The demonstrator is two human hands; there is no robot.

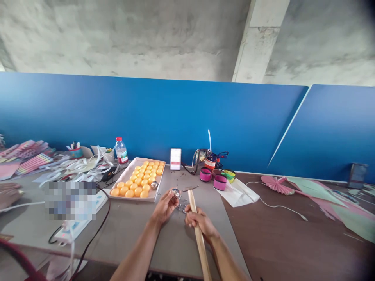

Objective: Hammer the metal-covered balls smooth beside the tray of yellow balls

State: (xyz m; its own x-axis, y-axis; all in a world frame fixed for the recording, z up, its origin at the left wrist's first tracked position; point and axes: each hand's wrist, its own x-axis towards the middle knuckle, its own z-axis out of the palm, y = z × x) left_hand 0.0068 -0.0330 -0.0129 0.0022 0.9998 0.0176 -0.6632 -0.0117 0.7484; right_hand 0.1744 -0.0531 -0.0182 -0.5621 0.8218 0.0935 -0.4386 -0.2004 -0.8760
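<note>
Between the fingertips of my left hand (167,207) is a small shiny silver ball (175,193) with a faceted, mirror-like surface. My right hand (200,221) is closed around the long pale wooden handle (199,242) of what looks like a hammer, its narrow dark head (190,188) lying crosswise at the far end. Small shiny bits (182,205) are scattered on the grey mat between my hands. Left of them, a shallow white tray (133,198) bears rows of orange balls (137,191) and one silver ball (154,185) at its right side.
A blue partition (187,121) runs behind the desk. At the back stand a bottle (121,150), a blurred phone (175,159) and pink tape rolls (219,182). Cables and a power strip (79,226) lie left; white paper (237,192) and a pink paper fan (277,185) lie right.
</note>
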